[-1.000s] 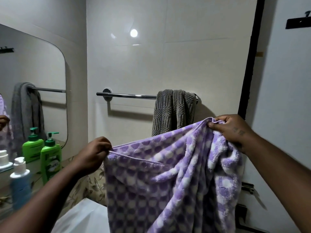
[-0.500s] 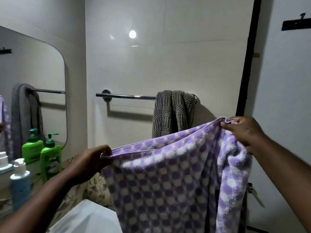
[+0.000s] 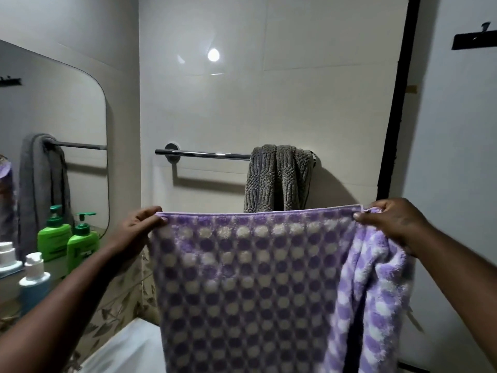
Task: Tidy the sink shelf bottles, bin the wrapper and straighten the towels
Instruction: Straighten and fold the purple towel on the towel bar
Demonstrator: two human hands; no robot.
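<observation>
White tiled walls closed in the bathroom corner, with a mirror (image 3: pixel 53 135) on the left and a chrome towel rail (image 3: pixel 204 155) on the far wall. Fingers of the left hand (image 3: pixel 139 227) were pinched together on the top left corner of the purple checked towel (image 3: pixel 242 278), and those of the right hand (image 3: pixel 387 224) were clamped on the top right corner, where spare cloth bunched and hung down in a fold. Between the two hands the top edge ran taut and level, near the person and just below the rail. A grey towel (image 3: pixel 278 179) hung crumpled at the right end of the rail, leaving the left stretch bare. Green pump bottles (image 3: pixel 80 240) and a blue bottle (image 3: pixel 33 286) stood on the shelf at the near left. Judging by this, the step was hanging the purple towel squarely: keeping the edge stretched, lifting it over the bare part of the rail, and letting both halves fall evenly would do it well, with the bunched right side shaken flat first.
</observation>
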